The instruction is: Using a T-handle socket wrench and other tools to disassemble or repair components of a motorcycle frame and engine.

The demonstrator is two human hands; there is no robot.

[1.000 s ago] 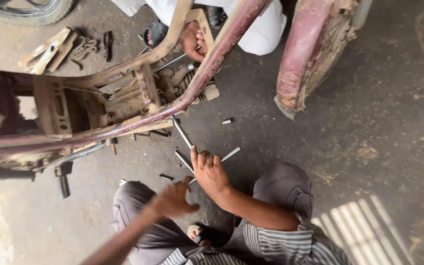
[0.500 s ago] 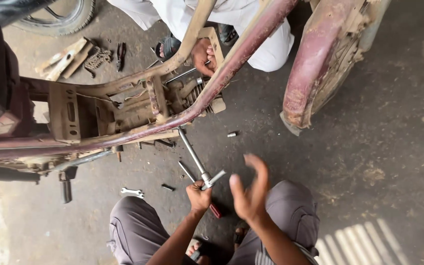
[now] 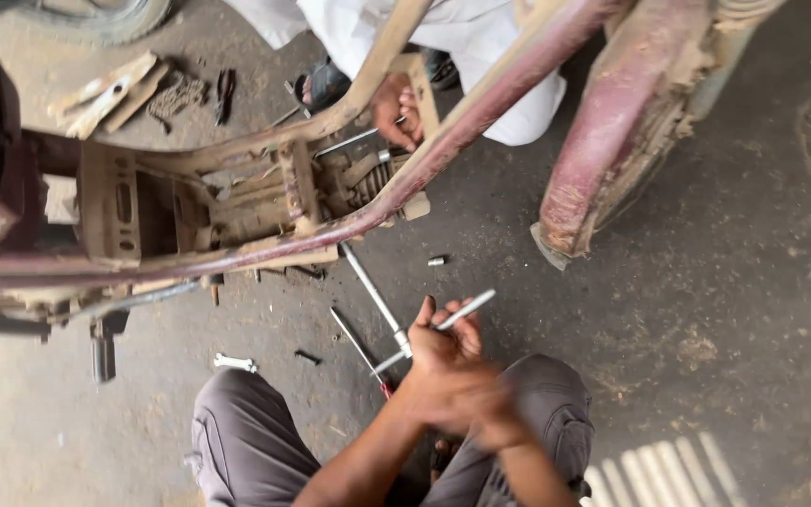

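My left hand [image 3: 443,345] grips the crossbar of a silver T-handle wrench [image 3: 377,300]. Its long shaft slants up over the concrete floor toward the underside of a stripped, rusty maroon motorcycle frame [image 3: 481,103]. My right hand [image 3: 488,413] is blurred, just behind and against the left wrist, above my grey-trousered knees; nothing shows in it. A thin screwdriver with a red handle [image 3: 357,344] lies on the floor just left of the wrench.
Another person in white squats behind the frame, one hand [image 3: 396,105] on it. A maroon fender [image 3: 612,131] hangs at right. A small spanner [image 3: 235,361], a socket [image 3: 436,261], a bolt [image 3: 307,357], a chain [image 3: 175,94], wood scraps [image 3: 105,92] and a tyre [image 3: 96,19] lie around.
My right hand, raised and open half a second ago, has dropped down behind the left hand. The left hand has kept hold of the T-handle wrench, whose crossbar now points up to the right.
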